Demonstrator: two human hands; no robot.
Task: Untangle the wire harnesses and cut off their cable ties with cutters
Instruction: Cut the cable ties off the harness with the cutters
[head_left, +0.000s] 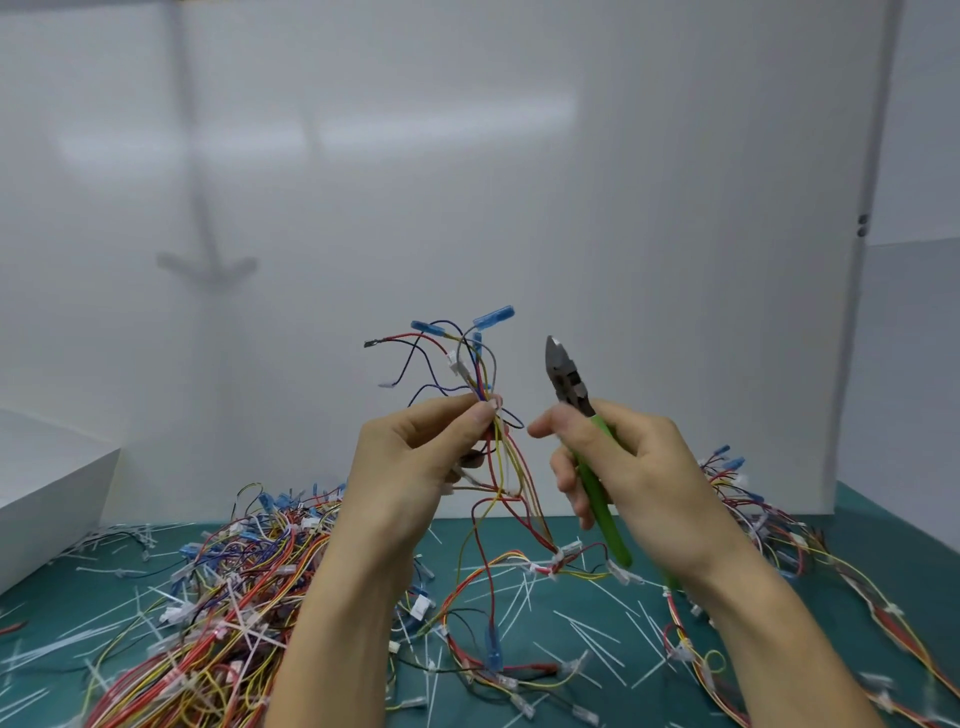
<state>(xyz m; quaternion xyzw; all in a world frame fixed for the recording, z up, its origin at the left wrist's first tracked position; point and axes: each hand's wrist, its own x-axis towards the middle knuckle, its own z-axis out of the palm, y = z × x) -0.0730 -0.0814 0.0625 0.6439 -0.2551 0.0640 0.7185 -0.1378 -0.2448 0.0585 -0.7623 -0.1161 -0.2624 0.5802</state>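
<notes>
You get open air up to the back panel (467, 182); left wire heap (234, 597), right wire heap (753, 509) and white box (47, 493) crowd the mat (893, 519).

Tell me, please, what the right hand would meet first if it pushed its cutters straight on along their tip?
Probably nothing near: the cutters in the right hand point up and slightly left, just clear of the raised blue terminal, toward the white back panel. Depth is unclear.

The left hand (410, 457) and right hand (639, 467) are bare, on bare forearms that enter the frame from 7 and 5 o'clock. The nails that show are trimmed short.
</notes>
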